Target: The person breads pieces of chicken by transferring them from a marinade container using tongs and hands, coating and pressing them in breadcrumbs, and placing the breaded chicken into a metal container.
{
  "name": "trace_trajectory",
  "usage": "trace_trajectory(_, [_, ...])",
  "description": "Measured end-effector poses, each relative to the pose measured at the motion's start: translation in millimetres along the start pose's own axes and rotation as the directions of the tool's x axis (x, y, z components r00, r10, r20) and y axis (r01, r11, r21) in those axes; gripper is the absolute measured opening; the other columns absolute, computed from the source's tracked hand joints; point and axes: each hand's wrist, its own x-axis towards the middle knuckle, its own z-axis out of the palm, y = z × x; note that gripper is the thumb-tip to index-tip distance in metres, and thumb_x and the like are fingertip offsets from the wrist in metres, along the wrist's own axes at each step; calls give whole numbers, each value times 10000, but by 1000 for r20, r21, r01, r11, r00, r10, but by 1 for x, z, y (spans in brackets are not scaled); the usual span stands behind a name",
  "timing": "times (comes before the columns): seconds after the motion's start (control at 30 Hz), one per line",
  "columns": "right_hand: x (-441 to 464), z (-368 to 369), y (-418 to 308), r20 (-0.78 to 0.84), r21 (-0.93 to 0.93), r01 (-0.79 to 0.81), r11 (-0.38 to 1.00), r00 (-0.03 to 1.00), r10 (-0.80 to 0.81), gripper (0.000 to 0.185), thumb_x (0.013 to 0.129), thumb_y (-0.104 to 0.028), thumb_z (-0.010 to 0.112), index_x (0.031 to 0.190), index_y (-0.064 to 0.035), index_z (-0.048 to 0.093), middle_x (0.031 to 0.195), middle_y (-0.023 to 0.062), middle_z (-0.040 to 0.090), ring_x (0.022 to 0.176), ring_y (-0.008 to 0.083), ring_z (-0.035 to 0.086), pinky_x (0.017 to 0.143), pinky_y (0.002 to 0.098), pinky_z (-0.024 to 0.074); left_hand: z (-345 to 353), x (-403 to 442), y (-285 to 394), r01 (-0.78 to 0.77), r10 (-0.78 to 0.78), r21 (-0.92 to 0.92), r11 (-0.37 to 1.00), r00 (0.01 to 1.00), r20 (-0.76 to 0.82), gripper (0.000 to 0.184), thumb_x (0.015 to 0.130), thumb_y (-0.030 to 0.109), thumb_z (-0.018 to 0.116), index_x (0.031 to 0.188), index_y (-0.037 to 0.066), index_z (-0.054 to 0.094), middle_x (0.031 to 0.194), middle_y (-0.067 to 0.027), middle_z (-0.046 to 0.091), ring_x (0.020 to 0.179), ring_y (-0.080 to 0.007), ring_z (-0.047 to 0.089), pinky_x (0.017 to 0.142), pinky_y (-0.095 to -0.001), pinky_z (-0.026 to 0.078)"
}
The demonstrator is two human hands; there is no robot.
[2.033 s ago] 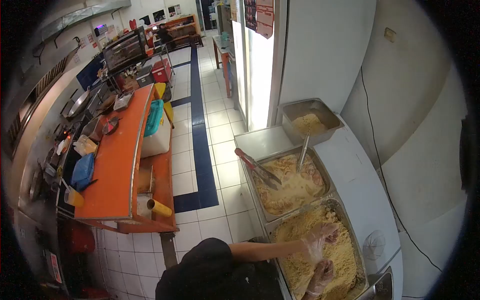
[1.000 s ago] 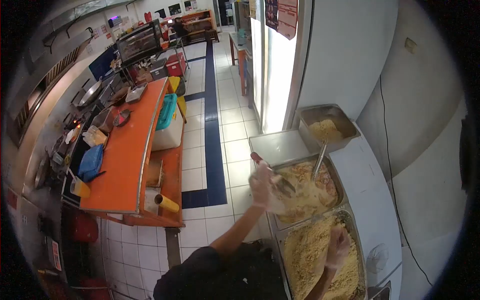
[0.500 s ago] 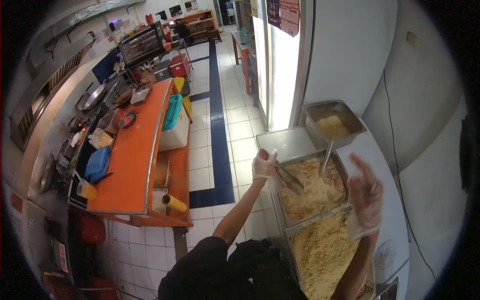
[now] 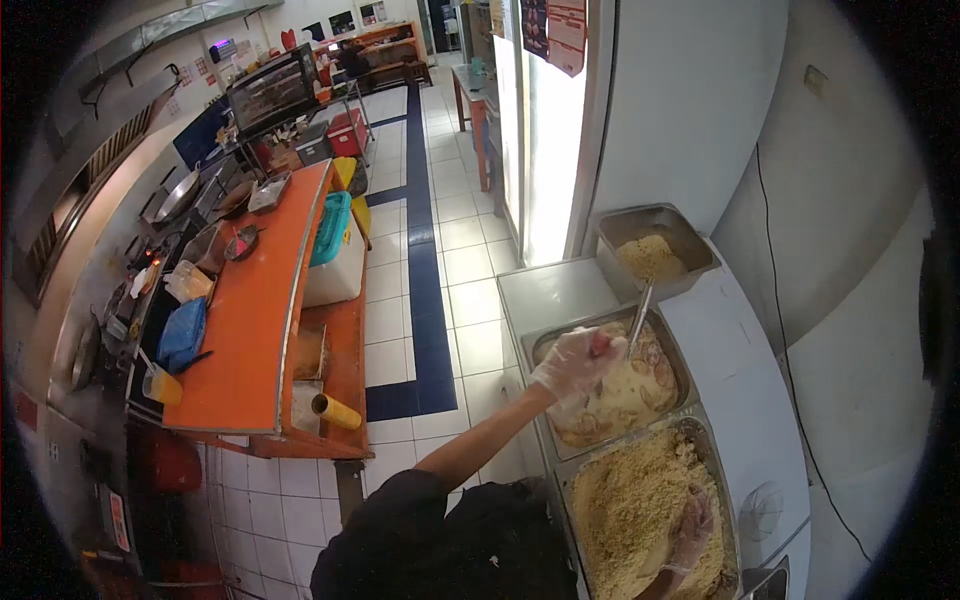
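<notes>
My left hand, in a clear plastic glove, is closed over a metal pan of chicken pieces in milky liquid. It grips tongs whose reddish handle end shows at the fingers; the hand covers most of their length. A metal utensil leans in the same pan, its lower end under the liquid. My right hand, also gloved, lies in a pan of yellowish breading crumbs, fingers extended and partly down in the crumbs. Nothing can be seen held in it.
A deep metal container with more crumbs stands behind the pans. On the white surface at right lies a round wire strainer. Left of the tiled aisle, an orange table carries a blue package; stove burners with pans line the wall.
My left hand has moved right with the tongs, from the pan's left edge to above the liquid. My right hand has dropped from the air into the crumbs.
</notes>
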Motion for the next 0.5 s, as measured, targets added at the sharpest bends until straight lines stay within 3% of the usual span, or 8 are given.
trace_trajectory(0.07, [-12,-3,-12,-1,-29,-70,997,998,70,421,944,-106,525,1347,-6,454,948,68,647,574,42,534,465,171,435,1,8,40,9,-134,456,890,961,242,385,897,353,579,697,28,533,623,-73,545,563,-181,502,589,-369,443])
trace_trajectory(0.13, [-30,-6,-29,-18,-74,-165,984,986,164,425,950,-111,517,1356,-8,442,940,71,646,577,48,538,472,180,445,10,2,49,27,-202,480,877,927,317,456,918,420,568,697,21,560,601,-58,541,515,-154,456,543,-354,429])
trace_trajectory(0.17, [-35,-2,-35,78,-466,405,787,905,-419,412,955,-136,515,1343,-8,458,953,79,648,572,54,526,487,193,454,11,-2,59,117,-278,407,906,890,362,462,915,422,568,674,29,544,588,-63,528,509,-163,445,550,-371,422])
trace_trajectory(0.2, [-28,10,-33,364,-646,743,175,501,-785,402,960,-161,512,1330,-7,473,966,87,649,567,60,514,503,205,464,8,8,66,179,-319,347,921,858,402,469,913,425,569,651,38,527,574,-68,514,502,-172,435,556,-387,416])
trace_trajectory(0.23, [-23,2,-9,339,-639,748,181,485,-806,402,960,-161,512,1330,-7,473,966,87,649,567,60,514,503,205,464,14,15,61,71,-309,501,862,858,411,459,905,428,577,640,58,521,554,-69,499,506,-189,434,554,-389,410])
trace_trajectory(0.3, [-32,-63,56,-257,-326,24,945,960,-113,251,949,-192,561,1133,-49,652,768,38,630,532,69,493,470,244,405,13,13,61,1,-206,468,884,899,387,458,905,430,573,642,59,524,549,-70,495,513,-195,439,553,-391,409])
trace_trajectory(0.4, [-53,-29,-7,-234,-272,-124,954,970,59,436,952,-310,543,1252,7,540,1114,125,639,595,63,475,575,205,441,19,19,61,-134,0,378,916,942,334,444,906,407,577,649,51,507,542,-77,482,533,-202,446,552,-395,408])
trace_trajectory(0.5, [-51,-52,28,-348,-252,-168,953,935,73,397,960,-287,532,1212,18,562,1056,92,642,590,34,453,545,179,398,14,25,79,-42,-36,270,962,961,276,392,900,337,618,662,55,487,552,-57,490,535,-149,439,538,-352,414])
